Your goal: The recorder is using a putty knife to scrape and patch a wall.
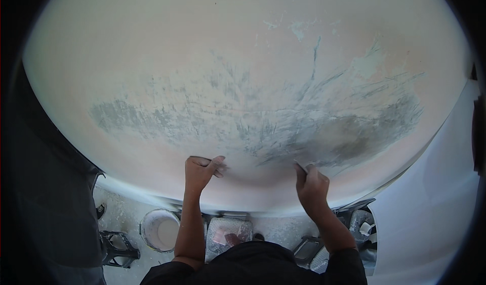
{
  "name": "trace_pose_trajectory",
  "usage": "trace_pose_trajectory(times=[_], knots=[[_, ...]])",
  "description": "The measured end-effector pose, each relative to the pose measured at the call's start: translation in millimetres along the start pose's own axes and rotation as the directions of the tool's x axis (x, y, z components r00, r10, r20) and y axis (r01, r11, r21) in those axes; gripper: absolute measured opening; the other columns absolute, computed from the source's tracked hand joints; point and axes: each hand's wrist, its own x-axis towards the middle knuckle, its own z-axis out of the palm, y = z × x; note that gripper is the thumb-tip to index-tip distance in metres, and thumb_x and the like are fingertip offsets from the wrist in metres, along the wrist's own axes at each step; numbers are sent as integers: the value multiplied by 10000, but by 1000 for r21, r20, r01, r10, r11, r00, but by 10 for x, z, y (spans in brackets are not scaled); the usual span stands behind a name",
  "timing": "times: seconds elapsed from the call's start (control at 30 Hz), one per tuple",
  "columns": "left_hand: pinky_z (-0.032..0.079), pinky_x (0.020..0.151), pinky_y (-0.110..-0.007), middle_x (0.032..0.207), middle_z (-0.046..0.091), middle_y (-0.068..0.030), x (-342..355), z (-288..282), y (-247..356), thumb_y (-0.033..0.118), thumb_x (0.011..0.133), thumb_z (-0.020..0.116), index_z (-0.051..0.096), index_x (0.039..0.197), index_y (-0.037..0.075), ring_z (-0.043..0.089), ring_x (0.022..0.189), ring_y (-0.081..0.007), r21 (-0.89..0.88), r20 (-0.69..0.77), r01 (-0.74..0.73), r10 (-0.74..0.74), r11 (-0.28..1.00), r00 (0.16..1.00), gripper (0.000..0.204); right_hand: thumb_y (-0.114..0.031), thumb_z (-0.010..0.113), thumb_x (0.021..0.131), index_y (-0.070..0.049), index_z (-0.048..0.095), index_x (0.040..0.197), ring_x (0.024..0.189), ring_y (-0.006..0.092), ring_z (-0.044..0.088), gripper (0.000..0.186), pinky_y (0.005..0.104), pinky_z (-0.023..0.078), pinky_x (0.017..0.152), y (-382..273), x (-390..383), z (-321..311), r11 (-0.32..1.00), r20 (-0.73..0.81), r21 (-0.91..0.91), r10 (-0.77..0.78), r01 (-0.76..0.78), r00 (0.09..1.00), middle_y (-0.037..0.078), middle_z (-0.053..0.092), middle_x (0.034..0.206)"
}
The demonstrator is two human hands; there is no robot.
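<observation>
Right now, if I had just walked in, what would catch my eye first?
The big pale curved panel fills most of the view, with grey scraped streaks smeared across its middle and right. Both hands press on its lower edge, the left hand and the right hand, each seeming to grip something thin. On the dusty floor below left sits a white bucket.
</observation>
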Motion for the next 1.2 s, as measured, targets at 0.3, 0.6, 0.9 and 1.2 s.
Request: trace_pose_trajectory(times=[0.3, 0.6, 0.9, 1.2], knots=[[544, 499, -261, 690, 712, -179, 42, 42, 3, 99, 860, 752, 710, 710, -115, 667, 522, -179, -37, -2, -16, 16, 999, 1000, 265, -192, 676, 935, 30, 563, 1028, 647, 275, 698, 266, 333, 512, 578, -44, -156, 15, 713, 311, 536, 330, -452, 891, 158, 695, 777], [539, 502, -257, 696, 717, -172, 23, -1, -47, 121, 861, 757, 721, 730, -105, 663, 517, -169, 14, -6, -30, 30, 999, 1000, 264, -228, 680, 934, 6, 551, 948, 606, 365, 667, 267, 414, 514, 550, 0, 46, 72, 870, 184, 354, 295, -343, 938, 179, 663, 710], [528, 497, -256, 677, 714, -163, 28, -15, -34, 130, 856, 763, 720, 705, -98, 658, 509, -159, 51, -10, 11, -11, 999, 1000, 277, -231, 694, 913, -52, 500, 761, 479, 359, 600, 305, 443, 461, 432, 120, -143, 438, 994, 55, 53, 91, -94, 994, 152, 572, 538], [539, 504, -256, 661, 707, -164, 6, 68, 42, 116, 849, 766, 712, 685, -101, 656, 496, -170, -36, -12, -11, 10, 999, 1000, 278, -235, 691, 916, -42, 525, 779, 481, 371, 592, 289, 443, 461, 441, 137, -390, 617, 1000, 177, -18, -15, 18, 984, 155, 570, 550]])
